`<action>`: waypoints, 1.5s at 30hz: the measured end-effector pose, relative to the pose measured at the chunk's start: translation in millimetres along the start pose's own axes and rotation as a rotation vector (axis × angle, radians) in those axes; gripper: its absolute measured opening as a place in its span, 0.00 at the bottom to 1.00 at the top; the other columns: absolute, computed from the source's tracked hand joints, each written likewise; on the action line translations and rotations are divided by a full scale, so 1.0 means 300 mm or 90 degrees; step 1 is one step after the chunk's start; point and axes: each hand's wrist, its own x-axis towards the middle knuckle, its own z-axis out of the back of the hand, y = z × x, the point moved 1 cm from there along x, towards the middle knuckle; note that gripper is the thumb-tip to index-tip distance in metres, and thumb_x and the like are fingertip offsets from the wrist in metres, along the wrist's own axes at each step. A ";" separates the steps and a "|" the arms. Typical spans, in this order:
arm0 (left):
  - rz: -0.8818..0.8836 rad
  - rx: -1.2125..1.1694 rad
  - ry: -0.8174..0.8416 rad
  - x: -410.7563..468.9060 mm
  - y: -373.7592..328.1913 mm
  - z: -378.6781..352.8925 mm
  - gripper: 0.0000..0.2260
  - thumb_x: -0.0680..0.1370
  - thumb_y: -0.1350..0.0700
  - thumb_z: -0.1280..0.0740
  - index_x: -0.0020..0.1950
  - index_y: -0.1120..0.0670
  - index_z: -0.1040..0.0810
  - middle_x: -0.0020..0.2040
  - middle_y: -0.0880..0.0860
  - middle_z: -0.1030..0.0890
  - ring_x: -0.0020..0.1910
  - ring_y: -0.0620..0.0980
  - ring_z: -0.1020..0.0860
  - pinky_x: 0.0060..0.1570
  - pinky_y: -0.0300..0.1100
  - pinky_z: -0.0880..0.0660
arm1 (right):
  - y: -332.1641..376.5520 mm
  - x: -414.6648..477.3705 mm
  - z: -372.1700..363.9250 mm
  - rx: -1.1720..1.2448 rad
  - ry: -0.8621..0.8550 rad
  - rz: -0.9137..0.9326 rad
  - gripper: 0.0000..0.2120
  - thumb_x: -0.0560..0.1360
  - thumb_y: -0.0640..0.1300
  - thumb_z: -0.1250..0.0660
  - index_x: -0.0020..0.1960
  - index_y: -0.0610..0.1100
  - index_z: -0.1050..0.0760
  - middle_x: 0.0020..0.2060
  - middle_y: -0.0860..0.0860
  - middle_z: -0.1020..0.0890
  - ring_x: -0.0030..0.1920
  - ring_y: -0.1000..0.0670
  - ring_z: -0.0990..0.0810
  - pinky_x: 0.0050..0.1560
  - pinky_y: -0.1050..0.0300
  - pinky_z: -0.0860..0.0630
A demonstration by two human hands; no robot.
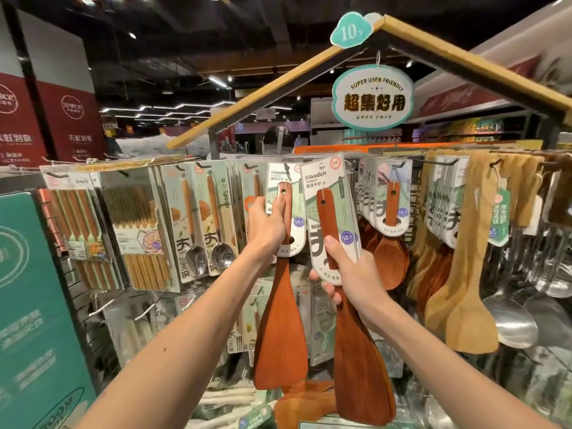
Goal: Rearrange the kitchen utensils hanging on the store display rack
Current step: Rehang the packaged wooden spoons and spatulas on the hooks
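Steadies with left hand (266,225), curled round the handle (284,189), the wooden turner (280,329) hanging from a peg (286,168) on the display rack (83,305), and grasps in right hand (351,275) a second turner (359,360) just beside, tilted, apparently for re-hooking.

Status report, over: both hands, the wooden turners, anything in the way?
Left hand grips first wooden turner at its handle. Right hand holds second wooden turner by card and handle. Both up near rack hooks; nothing blocks visibly.

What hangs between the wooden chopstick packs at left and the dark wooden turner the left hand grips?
Carded steel spoons with wooden handles hang between the chopstick packs and the dark turner in the left hand; head view.
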 end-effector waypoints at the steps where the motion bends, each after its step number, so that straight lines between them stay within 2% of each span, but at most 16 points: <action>1: -0.001 0.005 -0.004 0.016 0.002 -0.005 0.14 0.84 0.46 0.42 0.61 0.55 0.29 0.56 0.56 0.20 0.51 0.57 0.17 0.48 0.54 0.18 | 0.002 0.011 -0.002 -0.004 -0.001 0.000 0.23 0.80 0.56 0.37 0.48 0.34 0.21 0.35 0.39 0.15 0.25 0.48 0.27 0.24 0.60 0.32; 4: -0.004 0.035 -0.006 0.085 0.025 -0.028 0.17 0.84 0.45 0.42 0.63 0.57 0.28 0.58 0.55 0.19 0.55 0.55 0.19 0.56 0.56 0.21 | 0.003 0.048 -0.012 -0.018 -0.006 -0.001 0.24 0.80 0.56 0.37 0.50 0.33 0.22 0.35 0.39 0.15 0.24 0.48 0.27 0.23 0.60 0.32; 7: 0.018 0.059 -0.008 0.158 0.049 -0.061 0.21 0.83 0.45 0.41 0.71 0.57 0.30 0.65 0.55 0.22 0.62 0.56 0.22 0.62 0.58 0.24 | -0.010 0.081 -0.022 -0.027 -0.013 -0.018 0.24 0.80 0.56 0.37 0.51 0.32 0.22 0.36 0.38 0.15 0.24 0.48 0.27 0.23 0.59 0.32; 12: 0.038 0.096 0.012 0.249 0.112 -0.109 0.22 0.83 0.44 0.43 0.73 0.55 0.33 0.68 0.57 0.24 0.67 0.60 0.26 0.66 0.62 0.29 | -0.051 0.115 -0.017 -0.027 -0.019 -0.031 0.24 0.80 0.55 0.37 0.51 0.31 0.23 0.36 0.36 0.16 0.24 0.48 0.28 0.23 0.59 0.33; 15: 0.033 0.130 0.009 0.277 0.114 -0.117 0.18 0.85 0.46 0.44 0.69 0.57 0.31 0.65 0.58 0.22 0.64 0.59 0.25 0.65 0.60 0.29 | -0.072 0.112 -0.008 -0.023 -0.020 -0.037 0.23 0.80 0.54 0.37 0.49 0.31 0.22 0.36 0.35 0.16 0.24 0.47 0.28 0.23 0.59 0.32; 19: 0.022 0.164 0.013 0.313 0.142 -0.144 0.15 0.84 0.47 0.42 0.64 0.56 0.30 0.58 0.56 0.20 0.55 0.57 0.22 0.59 0.57 0.25 | -0.108 0.090 0.017 -0.010 -0.027 -0.054 0.19 0.80 0.55 0.36 0.46 0.38 0.21 0.34 0.37 0.16 0.23 0.46 0.29 0.25 0.57 0.31; 22: 0.026 0.185 0.017 0.320 0.139 -0.151 0.15 0.85 0.48 0.43 0.66 0.57 0.31 0.60 0.58 0.21 0.57 0.59 0.23 0.60 0.57 0.26 | -0.104 0.073 0.032 -0.018 -0.029 -0.060 0.20 0.80 0.55 0.36 0.47 0.36 0.22 0.32 0.40 0.17 0.22 0.47 0.29 0.25 0.57 0.31; 25: 0.035 0.216 0.031 0.308 0.123 -0.149 0.17 0.85 0.50 0.42 0.69 0.59 0.33 0.62 0.59 0.22 0.59 0.58 0.23 0.60 0.55 0.26 | -0.093 0.060 0.045 -0.035 -0.037 -0.053 0.21 0.81 0.54 0.37 0.48 0.35 0.22 0.34 0.39 0.16 0.23 0.46 0.28 0.24 0.57 0.30; 29: 0.062 0.273 0.122 0.299 0.140 -0.133 0.22 0.84 0.53 0.40 0.75 0.59 0.39 0.68 0.60 0.26 0.64 0.59 0.24 0.64 0.57 0.26 | -0.088 0.041 0.038 -0.035 -0.024 -0.047 0.19 0.81 0.54 0.37 0.48 0.37 0.21 0.35 0.39 0.16 0.24 0.46 0.27 0.24 0.57 0.29; 31: 0.068 0.333 0.175 0.280 0.143 -0.111 0.21 0.83 0.54 0.39 0.74 0.61 0.38 0.65 0.61 0.24 0.56 0.56 0.21 0.52 0.52 0.20 | -0.090 0.031 0.029 -0.026 -0.013 -0.048 0.18 0.81 0.54 0.37 0.47 0.38 0.21 0.35 0.38 0.16 0.25 0.45 0.27 0.24 0.57 0.29; 33: 0.060 0.395 0.238 0.245 0.142 -0.095 0.16 0.84 0.56 0.39 0.68 0.65 0.31 0.61 0.62 0.21 0.43 0.52 0.22 0.34 0.40 0.23 | -0.092 0.017 0.022 -0.027 -0.005 -0.044 0.19 0.81 0.54 0.37 0.47 0.38 0.21 0.35 0.37 0.16 0.25 0.44 0.27 0.24 0.57 0.28; 37: 0.013 0.535 0.294 0.163 0.132 -0.042 0.13 0.82 0.54 0.36 0.60 0.62 0.25 0.58 0.60 0.19 0.40 0.55 0.17 0.30 0.44 0.19 | -0.085 -0.013 0.006 -0.038 0.006 -0.028 0.19 0.81 0.52 0.37 0.47 0.36 0.21 0.36 0.36 0.16 0.24 0.45 0.24 0.25 0.55 0.25; 39: -0.051 0.593 0.284 0.116 0.117 -0.013 0.13 0.82 0.51 0.37 0.53 0.61 0.23 0.51 0.58 0.18 0.38 0.53 0.19 0.29 0.44 0.24 | -0.086 -0.028 0.004 -0.020 0.009 -0.040 0.18 0.81 0.51 0.36 0.49 0.35 0.21 0.37 0.35 0.16 0.26 0.44 0.21 0.28 0.52 0.22; 40: -0.080 0.578 0.278 0.079 0.105 -0.002 0.15 0.83 0.49 0.38 0.49 0.61 0.23 0.47 0.58 0.18 0.38 0.54 0.20 0.32 0.45 0.25 | -0.088 -0.035 0.004 -0.003 0.008 -0.051 0.17 0.80 0.50 0.35 0.49 0.35 0.21 0.37 0.35 0.16 0.28 0.43 0.20 0.30 0.51 0.20; 42: -0.084 0.408 0.282 -0.017 0.071 0.015 0.22 0.84 0.45 0.42 0.47 0.63 0.20 0.44 0.59 0.16 0.39 0.56 0.18 0.36 0.45 0.23 | -0.093 -0.055 0.004 0.038 0.007 -0.075 0.16 0.79 0.50 0.33 0.50 0.35 0.21 0.39 0.34 0.16 0.32 0.41 0.18 0.35 0.48 0.18; 45: 0.038 0.129 0.290 -0.171 0.029 0.046 0.27 0.83 0.39 0.47 0.52 0.59 0.19 0.43 0.58 0.15 0.37 0.53 0.17 0.33 0.42 0.20 | -0.097 -0.084 0.001 0.061 0.009 -0.092 0.14 0.79 0.49 0.32 0.51 0.36 0.21 0.39 0.36 0.15 0.34 0.41 0.16 0.38 0.47 0.17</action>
